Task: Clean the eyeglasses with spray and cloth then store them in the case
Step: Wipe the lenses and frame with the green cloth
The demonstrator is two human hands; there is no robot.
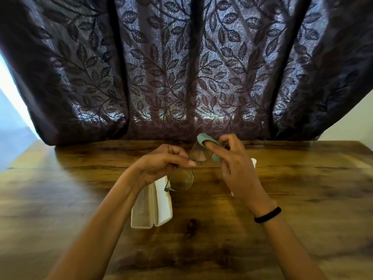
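Above the middle of the wooden surface (302,178), we hold the eyeglasses (181,179) up off the wood, one lens near, the other far. Left grip (163,162) is pinched on the frame about the bridge, thumb on top. Right grip (236,168) is clamped on the teal cloth (202,138), which is wrapped over a fingertip and pressed to the far lens. We judge the wiping step is in hand, and whether spray has gone on cannot be told from the glass. The near lens looks untouched by the cloth at present. The next move likely calls for shifting the cloth to that lens, keeping the pinch on the frame and off the glass. A white object (253,163), perhaps the spray bottle, stands mostly hidden behind the right grip. The cream case (151,205) lies open on the surface under our left wrist, both halves up. Nothing shows inside, though the wrist covers its far end. Storing is not yet begun, and the temples must fold first. A dark leaf-patterned curtain (181,67) hangs at the far edge.
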